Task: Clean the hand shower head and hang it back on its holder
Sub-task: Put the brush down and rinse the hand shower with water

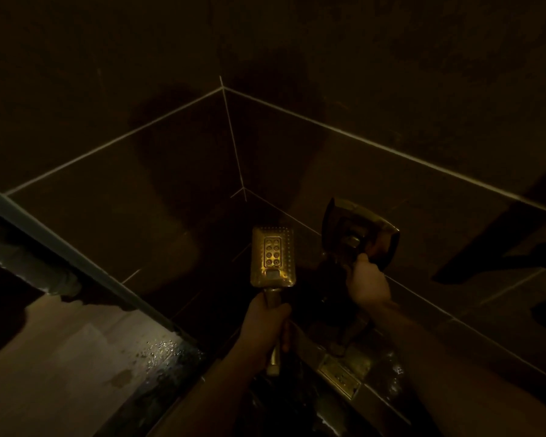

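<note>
The scene is very dark. A rectangular metal hand shower head (273,258) stands upright at lower centre, its nozzle face turned toward me. My left hand (265,329) grips its handle just below the head. To the right, a metal wall fitting with a square plate (360,231) sticks out from the tiled wall. My right hand (366,282) reaches up to it, fingers pinching the lever at its lower edge. No hose is visible in the dark.
Dark tiled walls meet in a corner (234,137) behind the shower head. A glass partition edge (76,247) runs diagonally at left, with a wet pale floor (60,357) beyond it. A square metal floor drain (341,373) lies below my right arm.
</note>
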A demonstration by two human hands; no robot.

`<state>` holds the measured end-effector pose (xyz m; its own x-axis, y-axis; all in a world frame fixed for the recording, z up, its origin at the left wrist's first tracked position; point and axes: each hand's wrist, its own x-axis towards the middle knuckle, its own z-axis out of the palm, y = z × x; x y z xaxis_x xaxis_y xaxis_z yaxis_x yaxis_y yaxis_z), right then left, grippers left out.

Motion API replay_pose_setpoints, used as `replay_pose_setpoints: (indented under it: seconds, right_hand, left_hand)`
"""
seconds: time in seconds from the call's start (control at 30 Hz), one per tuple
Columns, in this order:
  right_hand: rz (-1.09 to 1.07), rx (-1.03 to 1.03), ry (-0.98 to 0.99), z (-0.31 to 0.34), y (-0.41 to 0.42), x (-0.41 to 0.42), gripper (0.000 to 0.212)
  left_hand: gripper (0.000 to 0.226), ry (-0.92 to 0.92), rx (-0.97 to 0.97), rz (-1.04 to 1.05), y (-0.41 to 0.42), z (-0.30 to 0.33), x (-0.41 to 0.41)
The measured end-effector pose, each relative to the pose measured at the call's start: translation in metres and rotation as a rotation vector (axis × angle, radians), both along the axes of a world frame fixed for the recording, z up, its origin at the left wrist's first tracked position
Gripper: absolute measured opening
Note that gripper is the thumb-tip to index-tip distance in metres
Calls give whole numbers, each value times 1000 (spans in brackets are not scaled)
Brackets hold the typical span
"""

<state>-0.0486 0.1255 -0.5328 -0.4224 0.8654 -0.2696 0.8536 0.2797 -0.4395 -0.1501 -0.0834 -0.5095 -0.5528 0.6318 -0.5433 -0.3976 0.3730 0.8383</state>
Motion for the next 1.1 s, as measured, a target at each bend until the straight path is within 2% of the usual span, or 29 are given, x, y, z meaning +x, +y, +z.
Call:
replay_pose_setpoints:
  seconds: [0.13,0.2,0.23,0.33,0.4,0.5,0.6,0.77,0.9,1.03,1.1]
  right_hand:
    - [-72,-161,31,11,-23,-6,31]
    - [24,-242,58,27,-46,-4,37]
    - [110,-258,96,36,-59,0,32]
    - [370,-155,147,67,-99,13,12]
    - [479,-10,132,87,-117,20,16]
    - [471,143,154,111,-131,33,22]
    - [331,179,173,132,-142,48,24]
    - [171,293,168,157,-166,78,28]
    - [161,398,189,171,-184,93,26]
    - [133,396,210,180,-197,104,22]
    - [108,317,238,184,-199,111,18]
  left_hand:
    - [11,-26,38,189,3,11,3]
    - [8,-99,94,367,10,18,1]
    - [5,-128,117,461,14,21,-1]
    - [11,-273,223,635,30,41,-10]
    - [25,-449,298,690,40,61,-15]
    - [31,-622,389,660,50,90,-10]
    - [30,-727,485,569,53,105,6]
    - [24,-686,624,332,51,123,30]
    - [23,-684,647,271,43,137,50]
    - [22,-667,680,229,38,147,68]
    - [23,-651,709,200,37,150,77]
